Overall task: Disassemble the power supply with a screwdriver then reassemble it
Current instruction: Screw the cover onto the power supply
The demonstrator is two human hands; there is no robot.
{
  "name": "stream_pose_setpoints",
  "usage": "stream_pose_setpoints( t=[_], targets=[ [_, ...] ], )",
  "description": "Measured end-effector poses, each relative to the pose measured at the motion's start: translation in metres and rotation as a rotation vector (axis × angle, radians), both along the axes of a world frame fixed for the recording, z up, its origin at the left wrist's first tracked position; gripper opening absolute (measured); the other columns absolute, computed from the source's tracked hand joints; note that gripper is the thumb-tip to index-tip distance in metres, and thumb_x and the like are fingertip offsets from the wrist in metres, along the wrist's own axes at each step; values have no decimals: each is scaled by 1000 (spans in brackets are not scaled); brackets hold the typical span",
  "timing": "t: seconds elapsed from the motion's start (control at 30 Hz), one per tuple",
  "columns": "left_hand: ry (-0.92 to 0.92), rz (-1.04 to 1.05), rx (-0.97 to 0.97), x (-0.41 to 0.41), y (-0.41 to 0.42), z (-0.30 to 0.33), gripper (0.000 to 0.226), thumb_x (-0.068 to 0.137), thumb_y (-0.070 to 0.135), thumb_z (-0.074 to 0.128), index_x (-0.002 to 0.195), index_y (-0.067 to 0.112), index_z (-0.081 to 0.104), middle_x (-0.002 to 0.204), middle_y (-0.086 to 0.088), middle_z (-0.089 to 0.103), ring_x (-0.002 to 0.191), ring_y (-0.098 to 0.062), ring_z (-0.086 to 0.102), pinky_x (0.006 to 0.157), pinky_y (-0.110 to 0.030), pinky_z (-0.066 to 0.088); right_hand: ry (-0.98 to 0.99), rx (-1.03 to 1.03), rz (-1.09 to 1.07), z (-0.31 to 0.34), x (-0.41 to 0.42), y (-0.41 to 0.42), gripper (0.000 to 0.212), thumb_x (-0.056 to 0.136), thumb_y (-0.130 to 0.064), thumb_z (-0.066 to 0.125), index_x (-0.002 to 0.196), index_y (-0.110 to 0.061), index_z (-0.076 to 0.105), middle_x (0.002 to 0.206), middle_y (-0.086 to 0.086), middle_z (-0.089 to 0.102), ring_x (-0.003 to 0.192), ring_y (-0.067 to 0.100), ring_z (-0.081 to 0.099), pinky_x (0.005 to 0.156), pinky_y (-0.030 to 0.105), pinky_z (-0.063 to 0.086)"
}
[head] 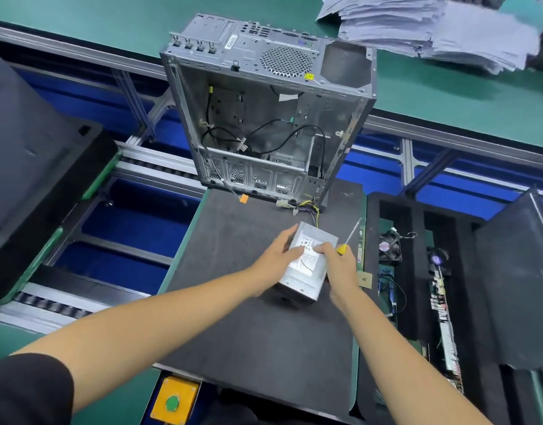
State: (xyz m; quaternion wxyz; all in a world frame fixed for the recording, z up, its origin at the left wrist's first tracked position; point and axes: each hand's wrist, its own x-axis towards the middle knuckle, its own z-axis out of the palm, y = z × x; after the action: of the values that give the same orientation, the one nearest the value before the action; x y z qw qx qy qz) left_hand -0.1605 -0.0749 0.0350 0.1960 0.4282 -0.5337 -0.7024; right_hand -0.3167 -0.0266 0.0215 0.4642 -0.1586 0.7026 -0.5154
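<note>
Right hand [340, 268], screwdriver [350, 237] handle seemingly hidden

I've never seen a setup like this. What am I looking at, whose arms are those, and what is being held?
There is no machine here: a person wears a camera on the head, so this single picture looks down at their own arms. On a dark mat sits a silver power supply, gripped by the left hand and right hand. The right hand also holds a yellow-handled screwdriver. Behind stands an open computer case, its wires trailing out. Spare parts, including a small fan, lie in a foam tray on the right.
</note>
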Motion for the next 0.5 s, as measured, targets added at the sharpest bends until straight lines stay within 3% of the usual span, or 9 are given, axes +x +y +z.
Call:
stream_pose_setpoints(
  t=[0.1, 0.23, 0.37, 0.5],
  targets=[
    [42, -103, 47, 9, -4, -4, 65, 108, 24, 51, 159, 47, 17, 147, 20, 50, 129, -5, 57, 101, -27, 52, -8, 1, 39, -2, -4, -1, 46, 56, -35, 75, 81, -20, 39, 72, -1, 65, 67, 17, 64, 63, 33, 45],
    [68, -173, 58, 17, -9, -5, 59, 107, 38, 53, 147, 67, 21, 148, 28, 47, 129, 2, 55, 95, -18, 51, 4, -20, 57, -3, -5, 0, 43, 57, -35, 76, 84, -19, 47, 84, 3, 71, 77, 20, 69, 69, 36, 51],
    [98, -159, 34, 15, -9, -6, 54, 108, 36, 49, 150, 59, 23, 156, 25, 39, 134, 6, 49, 96, -13, 47, 15, -61, 96, -3, -13, 2, 43, 58, -32, 77, 87, -17, 49, 90, 11, 65, 85, 23, 64, 79, 42, 48],
    [71, -88, 16, 11, -3, -11, 51, 109, 34, 48, 149, 59, 28, 146, 37, 46, 132, 9, 49, 94, -9, 46, 41, -89, 123, -4, -19, 2, 37, 61, -25, 77, 68, -31, 41, 73, -3, 51, 72, 13, 55, 70, 36, 41]
  ],
)
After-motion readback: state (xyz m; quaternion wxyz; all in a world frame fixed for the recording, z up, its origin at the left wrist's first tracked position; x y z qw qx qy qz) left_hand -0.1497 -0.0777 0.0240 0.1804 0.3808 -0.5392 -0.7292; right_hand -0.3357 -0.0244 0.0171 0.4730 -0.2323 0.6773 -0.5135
